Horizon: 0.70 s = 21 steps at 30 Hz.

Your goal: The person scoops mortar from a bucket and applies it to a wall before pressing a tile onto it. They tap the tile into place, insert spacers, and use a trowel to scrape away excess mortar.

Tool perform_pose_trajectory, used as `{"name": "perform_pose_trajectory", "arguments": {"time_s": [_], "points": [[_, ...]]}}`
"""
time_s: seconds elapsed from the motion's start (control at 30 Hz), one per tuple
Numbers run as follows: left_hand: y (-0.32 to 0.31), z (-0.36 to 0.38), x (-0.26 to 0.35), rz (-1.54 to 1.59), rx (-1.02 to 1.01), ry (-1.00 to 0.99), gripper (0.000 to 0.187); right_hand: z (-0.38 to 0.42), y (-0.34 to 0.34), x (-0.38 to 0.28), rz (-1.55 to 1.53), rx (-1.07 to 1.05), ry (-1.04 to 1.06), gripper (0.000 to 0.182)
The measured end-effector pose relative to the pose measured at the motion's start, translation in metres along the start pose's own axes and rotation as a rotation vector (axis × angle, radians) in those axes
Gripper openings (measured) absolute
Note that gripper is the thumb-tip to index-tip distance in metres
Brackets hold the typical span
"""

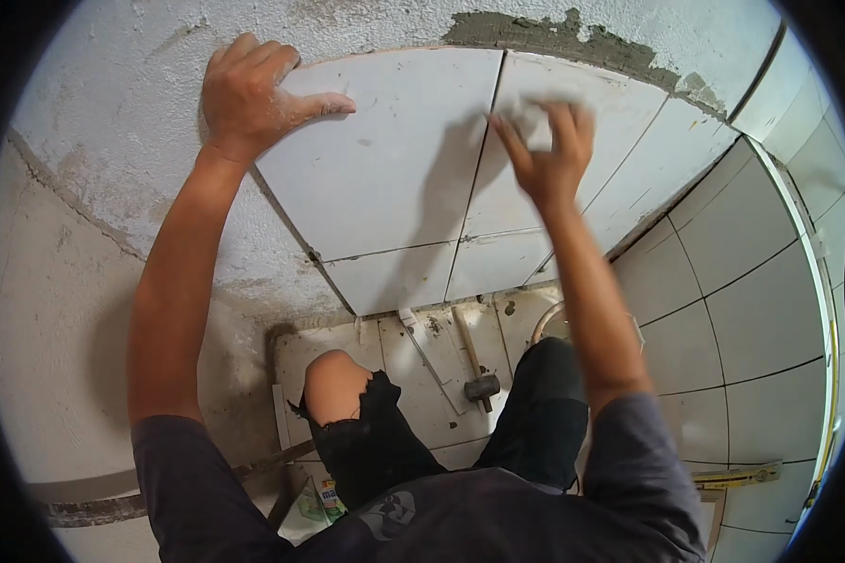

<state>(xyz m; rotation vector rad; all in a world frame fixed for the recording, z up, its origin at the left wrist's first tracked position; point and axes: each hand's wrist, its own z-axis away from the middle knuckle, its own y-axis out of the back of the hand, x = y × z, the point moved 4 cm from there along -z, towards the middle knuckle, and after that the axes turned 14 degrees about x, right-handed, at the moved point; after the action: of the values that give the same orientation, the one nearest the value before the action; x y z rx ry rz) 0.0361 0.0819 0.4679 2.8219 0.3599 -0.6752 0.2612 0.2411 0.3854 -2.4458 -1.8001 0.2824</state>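
Note:
My left hand [249, 98] is at the upper left corner of a large white wall tile [376, 159]. Its fingers bend over the tile's edge by the rough wall, and the thumb stretches across the tile face. Whitish dust or mortar marks that hand. My right hand [552, 155] is smeared by motion in front of the neighbouring white tile [606, 103], close to the dark joint between the two. Its thumb and fingers look spread apart; I make out nothing held in them. Below the large tile sits a shorter tile [394, 277].
A mallet [482, 388] with a black head lies on the tiled floor between my knees, beside a pale strip [437, 361]. Grey mortar [554, 38] clings to the wall above the tiles. A yellow level [737, 477] is at the right, and a tiled wall [760, 300] rises there.

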Motion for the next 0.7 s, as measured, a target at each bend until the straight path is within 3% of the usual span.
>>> {"name": "perform_pose_trajectory", "arguments": {"time_s": [0.07,0.1,0.13,0.2,0.4,0.47,0.53,0.7], "points": [[0.0,-0.001,0.0,0.003,0.017,0.007,0.061,0.083,0.009,0.004,-0.088,-0.202,-0.581,0.027],[0.001,0.0,0.001,0.018,0.028,0.005,0.061,0.147,0.009,0.01,-0.163,-0.346,-1.042,0.029],[0.001,0.001,-0.001,0.015,0.022,0.001,0.061,0.205,0.012,0.007,-0.13,-0.365,-1.217,0.033],[-0.001,0.002,-0.001,0.006,-0.003,-0.003,0.062,0.27,0.014,-0.017,-0.189,-0.342,-1.379,0.038],[-0.002,0.0,0.0,0.019,0.01,-0.017,0.061,0.311,-0.002,-0.034,0.037,-0.046,-1.646,0.047],[-0.003,-0.001,0.001,0.018,0.002,-0.012,0.061,0.309,0.0,-0.033,-0.02,-0.055,-1.629,0.045],[-0.001,-0.001,0.0,0.005,-0.014,-0.006,0.061,0.304,0.0,-0.038,-0.238,0.027,-1.739,0.038],[-0.001,-0.001,0.001,0.022,-0.007,-0.027,0.061,0.307,0.007,-0.032,-0.289,-0.087,-1.657,0.025]]}}
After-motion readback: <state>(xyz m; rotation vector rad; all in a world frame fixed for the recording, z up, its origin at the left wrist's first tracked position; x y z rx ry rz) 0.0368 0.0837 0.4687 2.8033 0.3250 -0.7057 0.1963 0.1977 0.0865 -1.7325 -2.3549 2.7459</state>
